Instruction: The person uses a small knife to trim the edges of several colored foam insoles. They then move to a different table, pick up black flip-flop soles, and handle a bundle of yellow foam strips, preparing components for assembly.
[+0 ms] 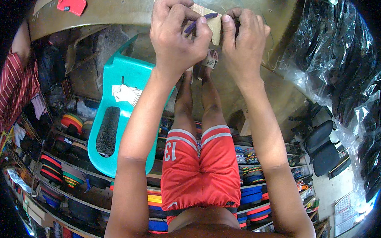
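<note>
My left hand [175, 33] holds a purple pen-like tool [199, 22] with its tip against a tan sole-shaped piece [214, 28]. My right hand [243, 37] pinches the right edge of that same tan piece, fingers closed on it. Both hands work at the edge of a worn brownish table [123, 10]. Below them I see my red shorts [200, 169] and my feet in sandals [210, 61] on the floor.
A turquoise plastic chair [115, 121] stands to my left. A red object [71, 5] lies on the table's far left. Clear plastic bags of dark sandals [344, 84] hang at right. Shelves of stacked colourful soles [251, 171] run behind me. A black office chair [323, 148] is at right.
</note>
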